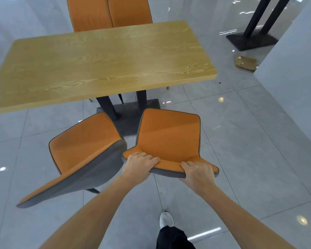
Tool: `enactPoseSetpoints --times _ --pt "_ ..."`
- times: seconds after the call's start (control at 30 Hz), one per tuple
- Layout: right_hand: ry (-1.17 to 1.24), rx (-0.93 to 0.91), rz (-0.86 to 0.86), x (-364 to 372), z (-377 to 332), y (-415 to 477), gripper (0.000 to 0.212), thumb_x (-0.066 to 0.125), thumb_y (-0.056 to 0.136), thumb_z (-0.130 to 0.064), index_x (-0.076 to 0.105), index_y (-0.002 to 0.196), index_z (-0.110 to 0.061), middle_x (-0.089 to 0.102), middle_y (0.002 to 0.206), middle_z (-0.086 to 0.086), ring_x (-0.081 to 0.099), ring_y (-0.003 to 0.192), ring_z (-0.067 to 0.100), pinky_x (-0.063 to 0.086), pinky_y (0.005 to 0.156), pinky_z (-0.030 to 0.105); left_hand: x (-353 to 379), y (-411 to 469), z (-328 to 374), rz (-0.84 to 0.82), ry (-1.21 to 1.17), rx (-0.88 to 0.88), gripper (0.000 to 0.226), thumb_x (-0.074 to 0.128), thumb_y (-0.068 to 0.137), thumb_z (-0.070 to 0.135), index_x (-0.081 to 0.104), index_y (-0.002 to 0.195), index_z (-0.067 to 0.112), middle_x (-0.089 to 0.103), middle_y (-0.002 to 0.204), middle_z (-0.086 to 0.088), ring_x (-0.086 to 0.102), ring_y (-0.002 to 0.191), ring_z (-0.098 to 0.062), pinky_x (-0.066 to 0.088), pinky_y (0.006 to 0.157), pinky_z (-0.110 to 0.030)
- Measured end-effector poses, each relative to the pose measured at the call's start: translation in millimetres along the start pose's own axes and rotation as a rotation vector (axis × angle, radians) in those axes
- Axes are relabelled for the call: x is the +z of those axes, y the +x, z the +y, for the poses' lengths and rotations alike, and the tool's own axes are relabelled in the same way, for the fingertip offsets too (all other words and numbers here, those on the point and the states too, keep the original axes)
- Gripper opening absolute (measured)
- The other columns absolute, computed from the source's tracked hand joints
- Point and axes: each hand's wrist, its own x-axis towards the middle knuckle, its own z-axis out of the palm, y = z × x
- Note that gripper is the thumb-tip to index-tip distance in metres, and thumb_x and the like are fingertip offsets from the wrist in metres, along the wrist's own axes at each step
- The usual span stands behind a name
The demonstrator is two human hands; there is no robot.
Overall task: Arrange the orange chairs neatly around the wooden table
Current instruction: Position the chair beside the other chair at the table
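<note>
The wooden table (pixel 101 63) stands ahead on a dark pedestal base. On its near side an orange chair (pixel 169 135) with grey backing faces the table. My left hand (pixel 139 162) and my right hand (pixel 198 174) both grip the top edge of this chair's backrest. Left of it a second orange chair (pixel 83 146) stands angled, its backrest leaning toward me and almost touching the held chair. Two more orange chairs (pixel 90 13) (pixel 130 11) stand side by side behind the table's far edge, only their backrests showing.
Glossy grey floor tiles surround the table. A black stand (pixel 252 40) with slanted posts is at the back right, a flattened cardboard piece (pixel 246 62) lies near it, and a white wall (pixel 298 65) runs along the right. My white shoe (pixel 166 219) is below the held chair.
</note>
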Motion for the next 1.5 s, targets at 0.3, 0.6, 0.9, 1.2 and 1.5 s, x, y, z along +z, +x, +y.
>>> enactPoseSetpoints --times 0.3,0.6,0.9,1.2,1.5 --pt "0.003 -0.037 0.029 0 44 20 0.028 0.085 0.045 -0.031 0.062 0.057 -0.020 0.056 0.045 -0.005 0.049 0.037 0.016 0.021 0.043 0.017 -8 37 13 0.068 -0.011 0.044 0.042 0.085 0.047 0.017 0.070 0.084 0.029 0.071 0.072 0.014 0.065 0.061 -0.012 0.043 0.045 -0.018" --pt "0.019 -0.010 -0.066 -7 41 18 0.033 0.087 0.045 -0.036 0.063 0.063 -0.021 0.057 0.048 -0.005 0.050 0.038 0.015 0.028 0.037 0.018 -10 38 17 0.021 -0.023 -0.014 0.040 0.083 0.056 0.020 0.067 0.092 0.029 0.071 0.077 0.011 0.066 0.068 -0.015 0.052 0.047 -0.025" --pt "0.033 -0.001 -0.158 -20 51 8 0.063 0.084 0.049 -0.054 0.067 0.100 -0.021 0.072 0.093 -0.004 0.068 0.082 0.019 0.055 0.073 0.036 -10 25 12 0.032 0.035 -0.069 0.073 0.083 0.052 0.053 0.059 0.115 0.025 0.068 0.110 0.004 0.062 0.104 -0.021 0.051 0.087 -0.042" --pt "0.084 0.134 -0.196 -13 61 6 0.040 0.089 0.042 -0.017 0.070 0.076 -0.023 0.070 0.066 -0.004 0.064 0.057 0.022 0.053 0.047 0.030 2 32 2 -0.014 -0.013 -0.136 0.028 0.084 0.043 0.024 0.064 0.063 0.025 0.061 0.051 0.006 0.056 0.044 -0.016 0.047 0.041 -0.025" --pt "0.145 -0.075 -0.050 -12 79 13 0.040 0.084 0.039 -0.001 0.070 0.071 -0.019 0.068 0.061 -0.004 0.059 0.048 0.019 0.042 0.042 0.022 -2 21 23 0.028 -0.049 -0.197 0.031 0.085 0.038 0.025 0.064 0.060 0.027 0.059 0.045 0.008 0.055 0.039 -0.014 0.044 0.044 -0.022"
